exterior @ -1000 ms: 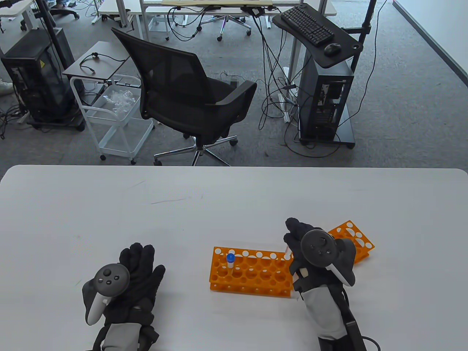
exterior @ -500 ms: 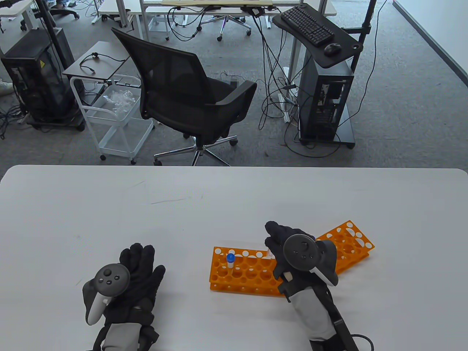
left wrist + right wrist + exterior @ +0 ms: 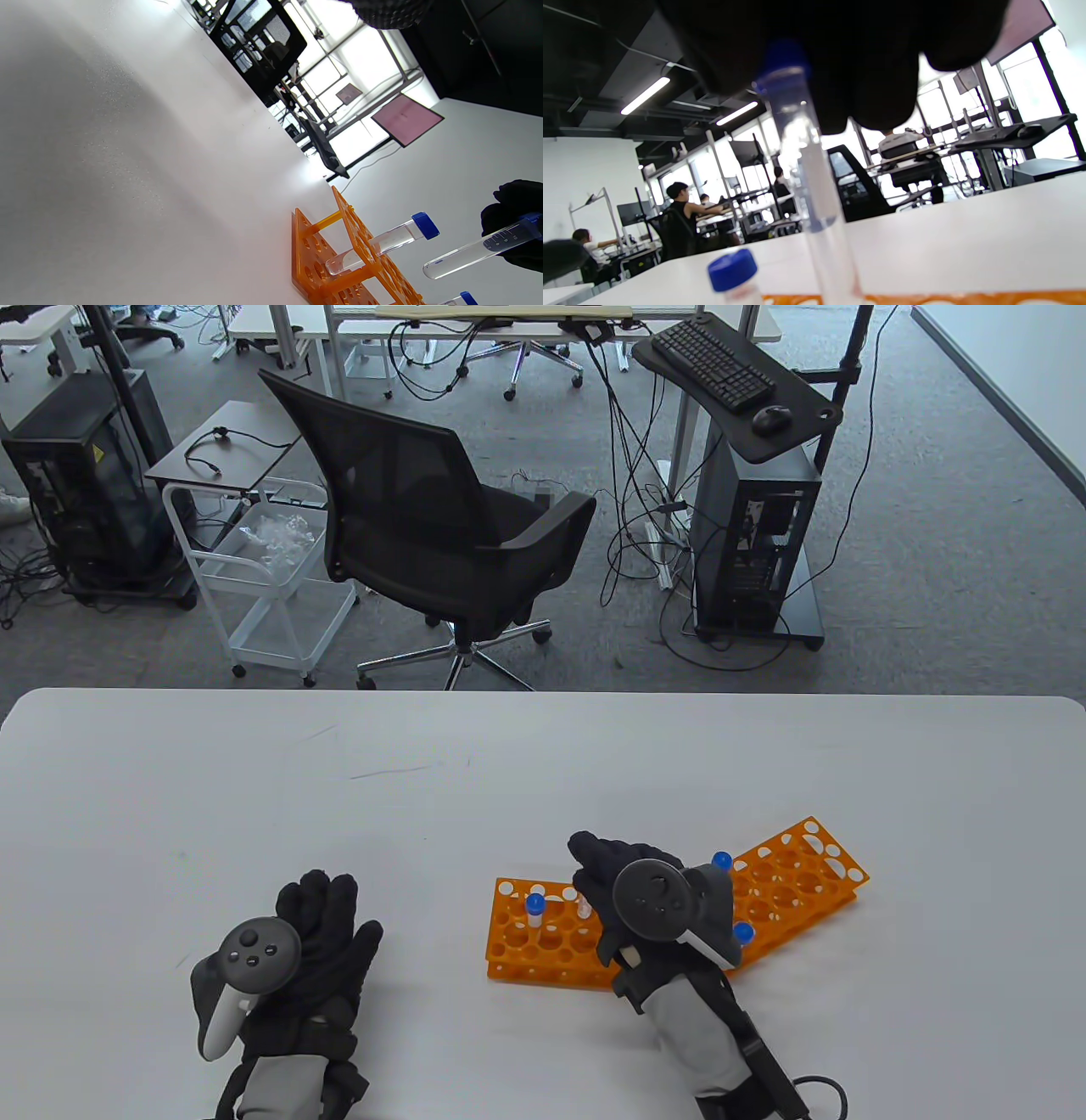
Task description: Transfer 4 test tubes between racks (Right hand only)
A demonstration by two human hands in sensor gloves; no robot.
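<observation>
Right hand (image 3: 649,899) shifted left; held tube (image 3: 479,252) clear, blue-capped.

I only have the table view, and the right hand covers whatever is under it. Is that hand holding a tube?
Observer: Yes. In the left wrist view the right hand grips a clear tube by its blue-capped end.
Operator: Is its tip in a hole yet?
Observer: No. In that same view the rounded tip shows free, off to the side of the orange rack.
</observation>
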